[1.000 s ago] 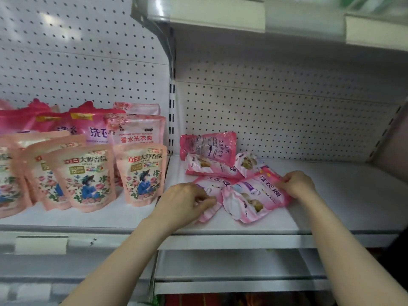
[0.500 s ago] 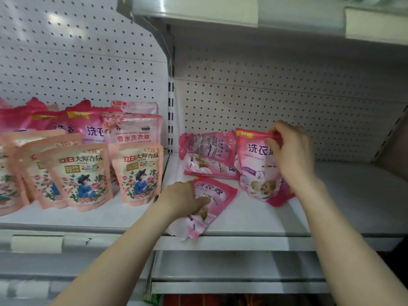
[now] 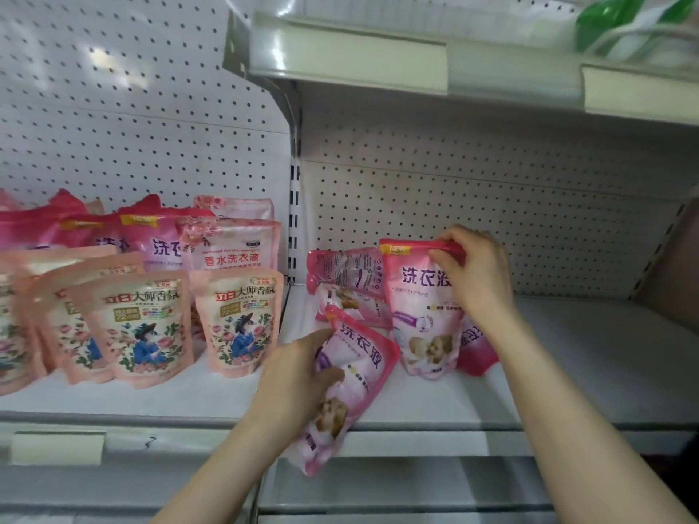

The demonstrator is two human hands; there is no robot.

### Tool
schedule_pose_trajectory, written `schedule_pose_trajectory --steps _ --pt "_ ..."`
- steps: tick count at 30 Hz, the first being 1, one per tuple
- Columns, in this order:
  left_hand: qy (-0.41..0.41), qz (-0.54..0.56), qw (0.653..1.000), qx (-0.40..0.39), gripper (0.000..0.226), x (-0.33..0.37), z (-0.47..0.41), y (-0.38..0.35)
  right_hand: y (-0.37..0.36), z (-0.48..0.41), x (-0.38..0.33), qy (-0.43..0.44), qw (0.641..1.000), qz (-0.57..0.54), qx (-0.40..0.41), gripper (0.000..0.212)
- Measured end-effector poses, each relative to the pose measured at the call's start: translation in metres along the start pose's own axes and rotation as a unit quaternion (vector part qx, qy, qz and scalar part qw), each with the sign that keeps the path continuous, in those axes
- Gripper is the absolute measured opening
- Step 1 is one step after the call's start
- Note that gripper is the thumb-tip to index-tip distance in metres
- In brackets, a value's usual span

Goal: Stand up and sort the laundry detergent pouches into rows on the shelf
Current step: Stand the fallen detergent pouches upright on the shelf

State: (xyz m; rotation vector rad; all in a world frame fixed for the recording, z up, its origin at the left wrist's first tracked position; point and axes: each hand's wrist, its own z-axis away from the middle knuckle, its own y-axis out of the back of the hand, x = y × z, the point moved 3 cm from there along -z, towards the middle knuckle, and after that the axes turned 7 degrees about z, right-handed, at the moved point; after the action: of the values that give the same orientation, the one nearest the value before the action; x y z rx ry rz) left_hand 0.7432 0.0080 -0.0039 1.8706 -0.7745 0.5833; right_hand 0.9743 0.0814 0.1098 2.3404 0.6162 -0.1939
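Observation:
My right hand (image 3: 474,274) grips the top edge of a pink pouch (image 3: 423,319) with a puppy picture, holding it upright on the white shelf (image 3: 586,357). My left hand (image 3: 299,376) holds a second pink pouch (image 3: 351,383), tilted, with its bottom hanging over the shelf's front edge. Behind them two more pink pouches lie flat, one (image 3: 346,272) resting on the other (image 3: 351,302). Another pink pouch (image 3: 476,349) lies behind the upright one, mostly hidden by my right wrist.
On the left bay, peach floral pouches (image 3: 242,323) stand in front rows with pink ones (image 3: 230,245) behind. A slotted upright post (image 3: 295,221) divides the bays. A higher shelf (image 3: 416,66) overhangs, with a green pack (image 3: 635,24) on it.
My right hand lifted its pouch from flat to upright and still holds it. My left hand took hold of the other pouch and drew it toward the shelf's front edge.

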Motion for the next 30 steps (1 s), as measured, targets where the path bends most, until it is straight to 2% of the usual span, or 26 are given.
schedule_pose_trajectory --steps 6,12,17,19,22,23,24,26,27,28,30 --pt "0.007 -0.014 0.997 0.076 0.063 -0.016 0.035 0.043 -0.038 -0.021 -0.049 0.022 0.998 -0.056 -0.027 0.008" --pt "0.001 0.01 0.996 0.094 0.065 -0.03 0.052 0.066 -0.087 -0.033 -0.106 0.03 0.99 -0.127 -0.047 0.007" --pt "-0.003 0.01 0.995 0.104 0.065 -0.037 0.054 0.069 -0.103 -0.029 -0.126 0.05 0.976 -0.172 -0.126 0.013" --pt "-0.003 0.03 0.992 0.12 0.065 -0.041 0.051 0.067 -0.094 -0.029 -0.125 0.052 0.978 -0.176 -0.103 0.017" --pt "-0.017 0.07 0.987 0.145 0.07 -0.039 0.045 0.062 -0.07 -0.02 -0.104 0.005 0.989 -0.148 -0.027 0.022" --pt "-0.029 0.085 0.984 0.152 0.075 -0.036 0.042 0.06 -0.065 -0.013 -0.094 -0.009 0.989 -0.138 -0.048 0.03" --pt "-0.044 0.096 0.982 0.157 0.079 -0.031 0.039 0.058 -0.063 -0.005 -0.087 -0.014 0.985 -0.136 -0.109 0.038" --pt "-0.074 0.116 0.978 0.159 0.085 -0.021 0.032 0.052 -0.063 0.017 -0.08 -0.013 0.948 -0.155 -0.278 0.05" --pt "-0.083 0.128 0.976 0.154 0.086 -0.016 0.028 0.048 -0.063 0.024 -0.077 -0.011 0.932 -0.17 -0.321 0.046" --pt "-0.085 0.141 0.975 0.146 0.085 -0.012 0.024 0.044 -0.06 0.026 -0.075 -0.011 0.929 -0.188 -0.318 0.037" --pt "-0.078 0.166 0.975 0.129 0.087 -0.007 0.015 0.035 -0.051 0.017 -0.071 -0.024 0.941 -0.227 -0.251 0.022"
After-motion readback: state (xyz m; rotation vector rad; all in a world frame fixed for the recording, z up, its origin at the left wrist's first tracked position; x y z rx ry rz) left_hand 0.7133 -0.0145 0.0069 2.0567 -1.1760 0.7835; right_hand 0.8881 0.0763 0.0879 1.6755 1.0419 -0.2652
